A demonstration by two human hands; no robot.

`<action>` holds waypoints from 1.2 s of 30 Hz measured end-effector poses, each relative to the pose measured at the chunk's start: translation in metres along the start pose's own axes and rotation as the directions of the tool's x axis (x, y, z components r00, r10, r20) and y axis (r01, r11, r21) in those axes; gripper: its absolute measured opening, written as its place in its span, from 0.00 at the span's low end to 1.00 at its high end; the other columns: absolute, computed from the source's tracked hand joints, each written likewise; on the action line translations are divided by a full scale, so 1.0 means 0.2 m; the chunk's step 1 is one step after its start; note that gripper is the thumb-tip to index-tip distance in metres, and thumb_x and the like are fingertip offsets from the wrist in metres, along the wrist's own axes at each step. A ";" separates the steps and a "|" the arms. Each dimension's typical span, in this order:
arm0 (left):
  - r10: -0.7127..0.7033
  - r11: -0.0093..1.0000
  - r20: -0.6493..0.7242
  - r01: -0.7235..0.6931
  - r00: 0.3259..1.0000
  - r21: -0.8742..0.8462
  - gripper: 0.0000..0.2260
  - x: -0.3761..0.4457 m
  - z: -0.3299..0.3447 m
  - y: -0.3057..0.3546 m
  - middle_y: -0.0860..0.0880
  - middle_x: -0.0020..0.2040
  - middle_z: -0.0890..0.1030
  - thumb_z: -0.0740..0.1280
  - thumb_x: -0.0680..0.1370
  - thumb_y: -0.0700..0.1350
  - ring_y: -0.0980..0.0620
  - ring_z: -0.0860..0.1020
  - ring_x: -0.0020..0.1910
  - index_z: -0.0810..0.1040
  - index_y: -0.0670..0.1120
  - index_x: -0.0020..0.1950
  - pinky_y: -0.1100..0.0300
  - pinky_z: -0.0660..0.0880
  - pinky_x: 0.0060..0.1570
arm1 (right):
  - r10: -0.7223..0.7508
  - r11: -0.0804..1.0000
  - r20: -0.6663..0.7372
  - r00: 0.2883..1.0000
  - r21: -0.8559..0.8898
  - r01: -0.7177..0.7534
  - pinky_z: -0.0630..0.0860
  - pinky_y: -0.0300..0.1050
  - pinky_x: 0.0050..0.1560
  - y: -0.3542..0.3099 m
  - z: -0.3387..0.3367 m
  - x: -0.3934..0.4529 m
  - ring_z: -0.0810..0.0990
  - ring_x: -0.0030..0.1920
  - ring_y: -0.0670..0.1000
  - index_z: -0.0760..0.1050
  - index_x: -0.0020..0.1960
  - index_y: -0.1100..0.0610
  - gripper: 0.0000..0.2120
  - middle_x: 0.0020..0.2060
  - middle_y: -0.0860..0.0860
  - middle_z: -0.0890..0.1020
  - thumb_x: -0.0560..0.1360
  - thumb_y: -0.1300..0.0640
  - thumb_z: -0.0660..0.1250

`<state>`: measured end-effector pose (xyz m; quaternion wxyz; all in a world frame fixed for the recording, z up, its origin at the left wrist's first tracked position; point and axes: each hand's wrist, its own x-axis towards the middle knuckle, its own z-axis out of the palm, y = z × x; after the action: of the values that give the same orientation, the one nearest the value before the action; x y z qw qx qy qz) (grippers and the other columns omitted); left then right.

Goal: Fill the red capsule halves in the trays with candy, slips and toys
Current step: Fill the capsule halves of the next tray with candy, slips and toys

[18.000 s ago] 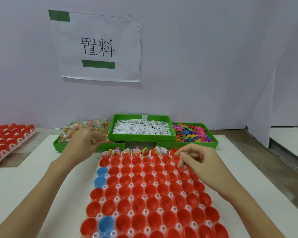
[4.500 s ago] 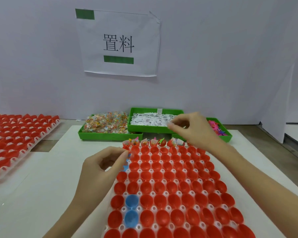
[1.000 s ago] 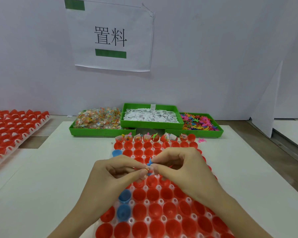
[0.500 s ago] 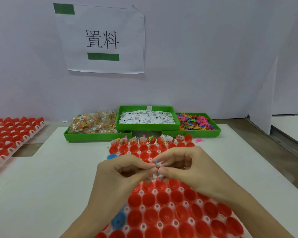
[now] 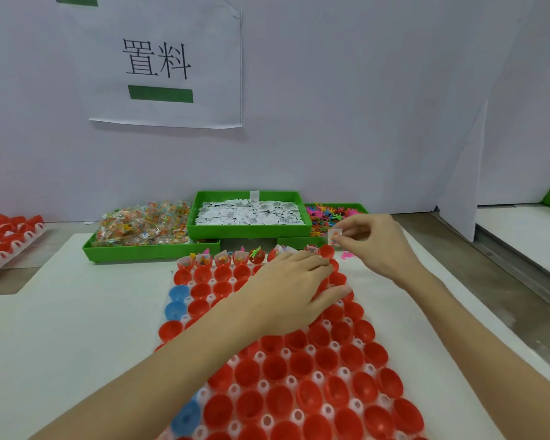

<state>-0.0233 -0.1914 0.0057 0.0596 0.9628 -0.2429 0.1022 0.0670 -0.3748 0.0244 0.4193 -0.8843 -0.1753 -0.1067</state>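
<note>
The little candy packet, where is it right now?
The candy packet is pinched in the right hand, held just above the far right corner of the capsule tray, in front of the green bin of toys.

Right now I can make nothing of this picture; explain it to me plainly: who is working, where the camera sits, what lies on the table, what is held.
No machine here: a person works bare-handed, filmed by one camera on their head, looking forward and down. On the white table lies a tray of red capsule halves, a few of them blue; only its far row is filled. Behind stand three green bins: candy, paper slips and colourful toys. The left hand rests flat on the tray. The right hand pinches a small packet in its grip, above the far right corner of the tray.
</note>
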 end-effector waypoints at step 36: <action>0.042 0.996 0.083 -0.049 0.996 0.072 0.28 0.15 0.12 -0.04 0.48 0.74 0.76 0.48 0.86 0.60 0.51 0.69 0.75 0.73 0.45 0.75 0.53 0.53 0.80 | 0.095 0.967 0.187 0.978 -0.253 -0.045 0.74 0.32 0.36 0.08 0.08 0.13 0.84 0.37 0.43 0.88 0.49 0.54 0.04 0.38 0.49 0.87 0.76 0.55 0.75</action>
<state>0.0114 -0.2017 -0.0110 0.0116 0.9619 -0.2631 0.0731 0.0979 -0.3658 0.0116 0.2901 -0.9415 -0.1699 -0.0246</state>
